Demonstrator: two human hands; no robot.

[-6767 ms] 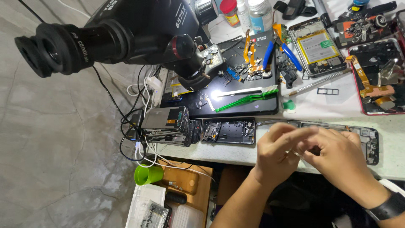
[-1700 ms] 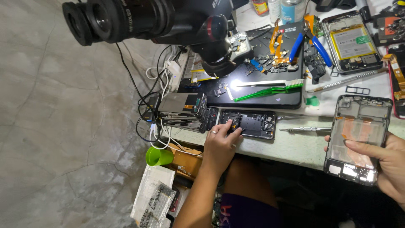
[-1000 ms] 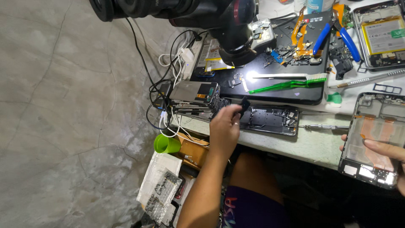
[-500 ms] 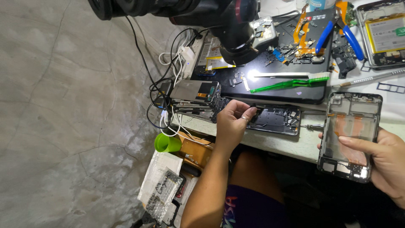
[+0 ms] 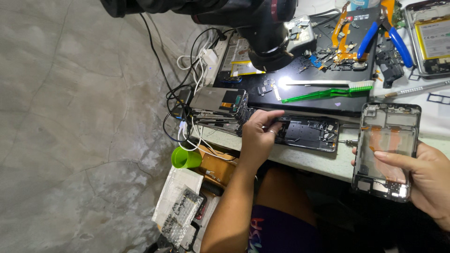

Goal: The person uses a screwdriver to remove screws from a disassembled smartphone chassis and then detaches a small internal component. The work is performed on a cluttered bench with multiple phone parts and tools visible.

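Gripping one phone frame (image 5: 387,150): right hand (image 5: 424,180) | left hand (image 5: 258,138) pinching, seemingly, one opened phone (image 5: 307,133)

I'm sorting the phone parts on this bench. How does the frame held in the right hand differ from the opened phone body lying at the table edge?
The phone frame is held off the table in the right hand; the opened phone body lies flat on the table, with the left hand at its end. The frame is a mostly hollow shell with an orange patch; the body is dark and filled with components. The frame stands lengthwise to the camera, the body crosswise. Both are stripped, rectangular phone parts.
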